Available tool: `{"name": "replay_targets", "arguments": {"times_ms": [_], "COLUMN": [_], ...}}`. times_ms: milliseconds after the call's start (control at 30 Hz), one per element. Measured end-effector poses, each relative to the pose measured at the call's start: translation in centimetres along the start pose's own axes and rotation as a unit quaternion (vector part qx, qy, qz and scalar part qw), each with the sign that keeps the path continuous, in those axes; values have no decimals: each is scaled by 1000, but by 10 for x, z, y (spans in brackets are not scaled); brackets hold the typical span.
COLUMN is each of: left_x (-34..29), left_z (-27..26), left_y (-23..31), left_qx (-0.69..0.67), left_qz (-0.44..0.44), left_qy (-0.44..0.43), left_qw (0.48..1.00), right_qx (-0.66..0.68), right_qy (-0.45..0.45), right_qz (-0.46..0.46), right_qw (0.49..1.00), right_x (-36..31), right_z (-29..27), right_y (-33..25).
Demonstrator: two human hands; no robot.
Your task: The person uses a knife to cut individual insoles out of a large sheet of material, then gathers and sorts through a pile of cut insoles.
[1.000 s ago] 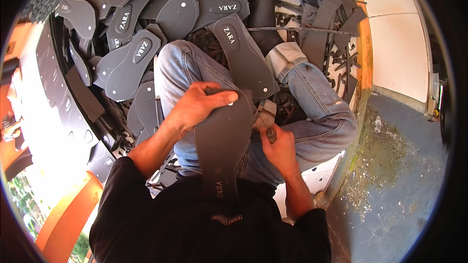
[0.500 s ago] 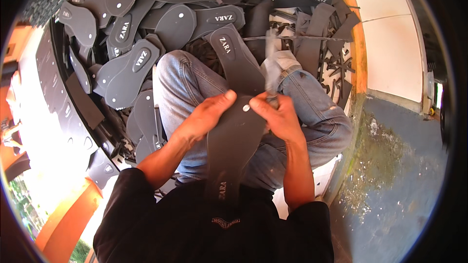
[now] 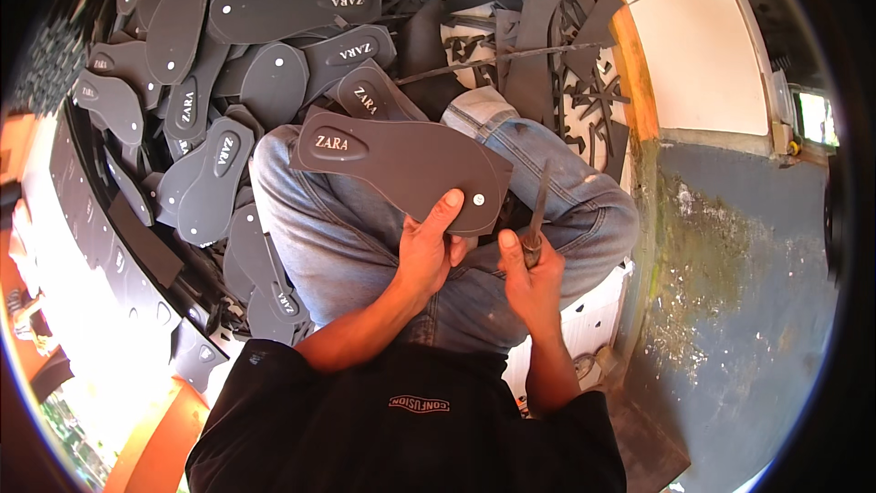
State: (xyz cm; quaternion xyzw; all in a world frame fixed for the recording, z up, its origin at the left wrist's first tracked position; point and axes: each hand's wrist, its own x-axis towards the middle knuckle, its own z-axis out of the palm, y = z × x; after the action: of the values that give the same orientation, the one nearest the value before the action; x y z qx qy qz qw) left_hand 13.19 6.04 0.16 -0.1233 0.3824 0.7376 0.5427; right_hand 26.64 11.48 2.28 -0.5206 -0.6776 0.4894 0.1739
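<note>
A dark grey flat sandal sole (image 3: 411, 160) lies across above my lap, its raised heel pad at upper left and its broad toe end at right. My left hand (image 3: 425, 251) is closed on the toe end, thumb on top near a small white round sticker and fingers underneath. Past the sole's outlined shape, extra sheet shows along its right edge. In my right hand (image 3: 532, 281) is a knife (image 3: 542, 205), gripped by the handle with its narrow blade pointing up. The blade stands just right of the sole, apart from it. Another sole (image 3: 370, 91) lies partly hidden behind the held one.
Many similar soles (image 3: 214, 178) are heaped beyond and left of my crossed legs (image 3: 566, 183). Thin dark offcuts (image 3: 593, 96) and flat strips lie at the far right, beside an orange edge (image 3: 630, 55). Right of that is a stained blue-grey floor (image 3: 739, 310).
The held sole has swung round so its heel end points to upper left instead of toward me. My right hand has come off it, still holding the knife. The view has shifted.
</note>
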Motion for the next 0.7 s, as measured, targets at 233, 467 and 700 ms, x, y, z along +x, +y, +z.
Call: {"name": "replay_targets", "arguments": {"times_ms": [233, 467, 700], "left_x": [-1, 1, -22], "left_z": [4, -20, -43], "left_y": [-4, -12, -24], "left_qx": [14, 15, 70], "left_qz": [3, 12, -22], "left_qy": [-14, -65, -60], "left_qw": [1000, 998, 995], "right_qx": [-216, -235, -267], "right_qy": [12, 12, 21], "right_qz": [15, 31, -216], "right_qw": [976, 971, 939], "right_x": [-25, -27, 29], "right_z": [-19, -4, 21], "right_y": [18, 22, 38]}}
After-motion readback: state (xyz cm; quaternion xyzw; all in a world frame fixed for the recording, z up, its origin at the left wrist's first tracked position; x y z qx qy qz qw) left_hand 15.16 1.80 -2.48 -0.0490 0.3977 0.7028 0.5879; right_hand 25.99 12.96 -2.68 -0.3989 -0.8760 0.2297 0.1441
